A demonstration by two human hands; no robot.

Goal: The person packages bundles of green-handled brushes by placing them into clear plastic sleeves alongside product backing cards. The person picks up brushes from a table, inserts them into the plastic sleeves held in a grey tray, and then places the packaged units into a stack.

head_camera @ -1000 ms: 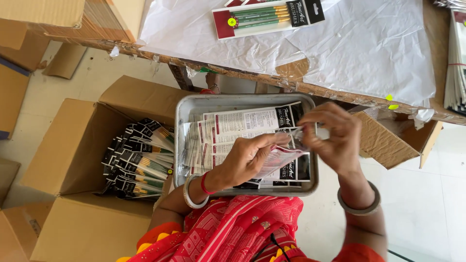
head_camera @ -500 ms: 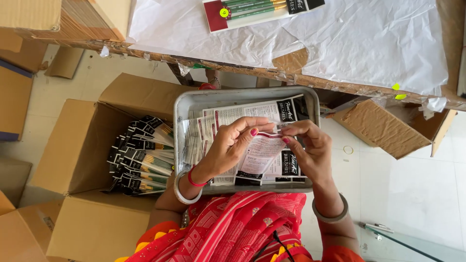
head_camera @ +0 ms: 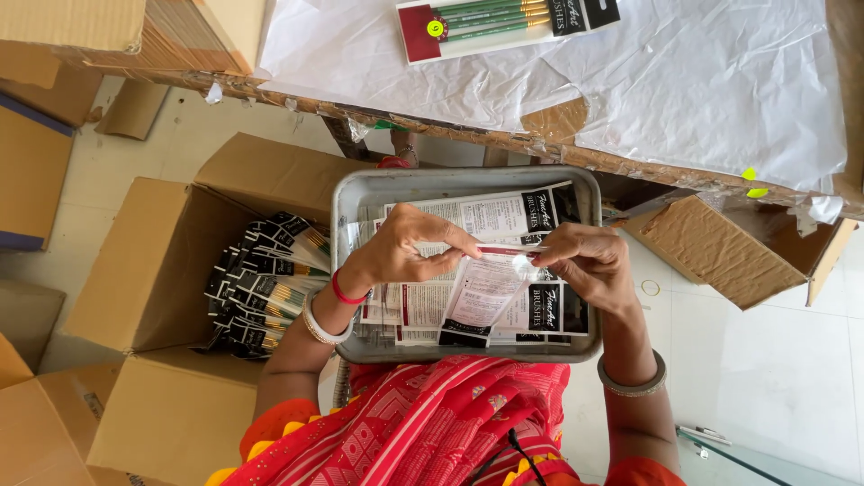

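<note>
Both grips pinch one glossy flat packet (head_camera: 486, 292), white with a black end: left hand (head_camera: 409, 252) and right hand (head_camera: 580, 261) at its top edge, above a dented metal tray (head_camera: 360, 193) of like packets. Since half a second ago the hands have moved slightly apart. Left of the grip, a cardboard box (head_camera: 153, 270) holds more.

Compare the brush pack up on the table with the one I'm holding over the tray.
The brush pack on the table lies flat, untouched, showing green-handled brushes against a red panel. The held pack is gripped at its top edge by the left hand and right hand over the metal tray, showing a white printed card. Both have a black end panel.
</note>
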